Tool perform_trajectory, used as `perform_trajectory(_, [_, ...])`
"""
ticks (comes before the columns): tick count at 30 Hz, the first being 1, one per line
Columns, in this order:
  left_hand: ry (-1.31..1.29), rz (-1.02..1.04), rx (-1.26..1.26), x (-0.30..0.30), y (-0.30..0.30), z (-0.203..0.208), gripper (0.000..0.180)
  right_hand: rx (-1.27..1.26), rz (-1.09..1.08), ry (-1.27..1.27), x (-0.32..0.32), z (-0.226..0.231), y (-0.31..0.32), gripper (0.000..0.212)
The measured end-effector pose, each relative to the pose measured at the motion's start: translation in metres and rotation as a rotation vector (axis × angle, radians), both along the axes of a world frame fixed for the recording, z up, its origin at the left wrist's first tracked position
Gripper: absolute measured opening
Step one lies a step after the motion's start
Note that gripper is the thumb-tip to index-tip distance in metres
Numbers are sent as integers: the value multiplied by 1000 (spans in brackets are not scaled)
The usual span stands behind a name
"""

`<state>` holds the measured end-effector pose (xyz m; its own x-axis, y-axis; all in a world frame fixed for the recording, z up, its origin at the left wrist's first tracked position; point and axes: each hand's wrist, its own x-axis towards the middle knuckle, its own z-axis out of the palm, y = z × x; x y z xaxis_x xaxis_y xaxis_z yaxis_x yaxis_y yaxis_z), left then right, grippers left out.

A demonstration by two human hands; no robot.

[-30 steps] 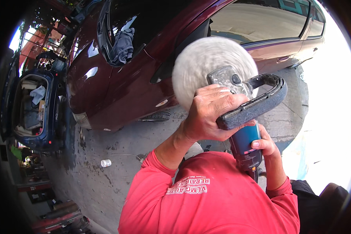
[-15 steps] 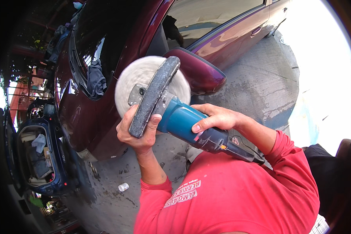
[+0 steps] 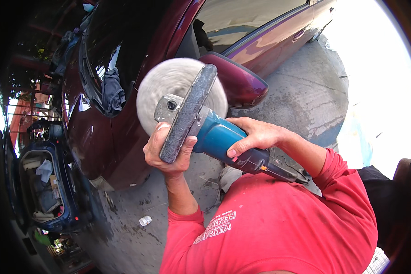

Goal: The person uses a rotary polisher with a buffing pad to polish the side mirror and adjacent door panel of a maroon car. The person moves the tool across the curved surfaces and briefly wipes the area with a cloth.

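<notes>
Both my hands are on a blue and black power polisher with a round whitish buffing pad. My left hand is wrapped round the lower end of its thick black bar handle. My right hand is closed over the blue body, thumb on top, near the black rear end. Circular streaks blur the pad's face. It stands in front of the maroon car's side mirror and fender; whether it touches the paint is hidden.
A bluish-grey cloth lies at the windshield's base. The car's door runs off to the upper right. At left a dark blue car has its rear open. A white cup lies on the concrete floor.
The polisher, with both my hands on it, has shifted slightly right, and its pad slightly up. The mirror also appears a little further right in view. My grip looks the same.
</notes>
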<state>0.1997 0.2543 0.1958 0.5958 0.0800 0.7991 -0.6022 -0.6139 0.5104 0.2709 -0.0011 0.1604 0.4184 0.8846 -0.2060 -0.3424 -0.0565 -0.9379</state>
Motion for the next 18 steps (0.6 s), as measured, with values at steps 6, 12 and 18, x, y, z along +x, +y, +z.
perform_trajectory(6, [86,81,-130,-31,5,-32,51,-168,35,-34,-14,-1,2,98])
perform_trajectory(12, [199,111,-309,-77,-36,-72,74,-407,133,51,-43,7,-30,94])
perform_trajectory(18, [130,137,-285,-62,-16,-76,81,-426,87,-58,-35,20,-10,97])
